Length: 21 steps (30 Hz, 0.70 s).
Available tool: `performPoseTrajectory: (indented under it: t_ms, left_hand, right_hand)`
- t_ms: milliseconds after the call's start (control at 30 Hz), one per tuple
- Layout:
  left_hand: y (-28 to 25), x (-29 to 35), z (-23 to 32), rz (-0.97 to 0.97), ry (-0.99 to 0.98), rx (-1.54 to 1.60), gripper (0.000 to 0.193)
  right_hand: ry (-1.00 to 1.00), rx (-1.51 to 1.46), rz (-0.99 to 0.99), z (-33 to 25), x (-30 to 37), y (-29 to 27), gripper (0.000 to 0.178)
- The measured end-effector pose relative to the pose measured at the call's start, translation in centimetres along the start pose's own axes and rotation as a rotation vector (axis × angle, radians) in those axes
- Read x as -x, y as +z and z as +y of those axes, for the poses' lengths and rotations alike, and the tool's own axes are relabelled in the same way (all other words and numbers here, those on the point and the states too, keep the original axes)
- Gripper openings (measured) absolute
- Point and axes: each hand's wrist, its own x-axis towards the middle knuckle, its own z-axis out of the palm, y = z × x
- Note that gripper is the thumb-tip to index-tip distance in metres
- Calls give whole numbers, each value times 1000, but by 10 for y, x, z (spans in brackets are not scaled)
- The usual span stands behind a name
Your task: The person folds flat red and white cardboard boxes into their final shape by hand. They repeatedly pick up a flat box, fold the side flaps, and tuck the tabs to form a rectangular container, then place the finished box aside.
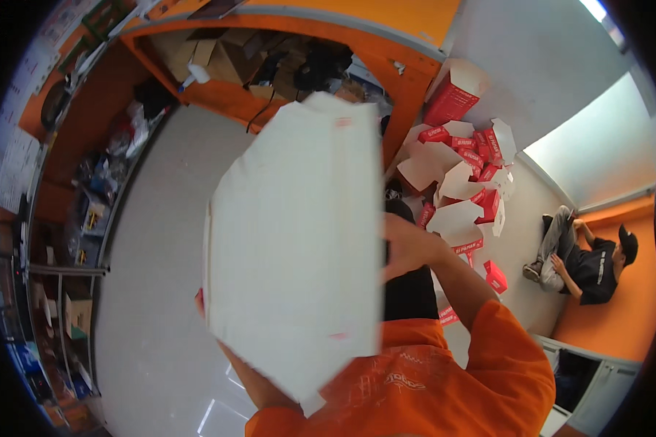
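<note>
A large white cardboard piece [291, 233] with angled corners fills the middle of the view, held up in front of my body. A few faint reddish marks show on its face. My right hand [404, 247] grips its right edge, with the fingertips hidden behind it. At the left edge, only a small part of my left hand [200, 300] shows; the rest is behind the cardboard. Whether it is one sheet or several layers I cannot tell.
Red and white cardboard boxes [474, 149] lie piled on the floor at the right, beside an orange workbench [408, 80] with cartons under it. Another person [590, 262] in dark clothes sits on the floor at far right. Cluttered shelves [87, 218] line the left.
</note>
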Motion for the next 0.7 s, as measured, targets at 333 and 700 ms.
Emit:
performPoseTrajectory:
  t_ms: [333,700]
  left_hand:
    - [-10,-18,111,-125,-180,231,79]
    - [291,-81,144,-598,-41,66,59]
  right_hand:
    - [-454,285,692,-46,-131,22,39]
    - [-228,407,623,-312,-163,-190,49]
